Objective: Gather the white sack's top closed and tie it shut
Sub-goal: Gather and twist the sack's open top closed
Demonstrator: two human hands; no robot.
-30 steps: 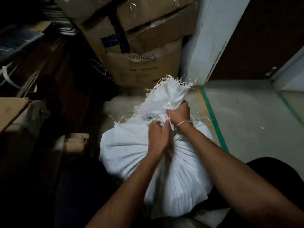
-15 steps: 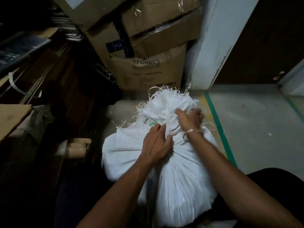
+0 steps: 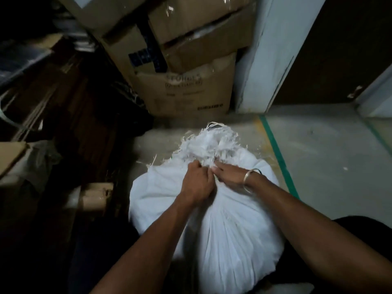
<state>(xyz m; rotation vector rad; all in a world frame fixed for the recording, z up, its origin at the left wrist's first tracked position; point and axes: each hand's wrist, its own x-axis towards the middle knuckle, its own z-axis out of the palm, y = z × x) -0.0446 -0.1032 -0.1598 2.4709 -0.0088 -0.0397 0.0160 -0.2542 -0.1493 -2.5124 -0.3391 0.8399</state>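
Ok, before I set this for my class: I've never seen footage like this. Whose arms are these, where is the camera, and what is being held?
There is no machine here. A person wears a wide-angle camera on the head, so the single view looks forward and down along their own two bare arms. A full white woven sack sits on the grey concrete floor, its frayed top bunched together. The left hand grips the gathered neck. The right hand, with a metal bangle on its wrist, reaches the same spot, but blur hides whether it pinches. No tie can be made out. Behind stand stacked brown cardboard boxes, and a green tape line runs along the floor.
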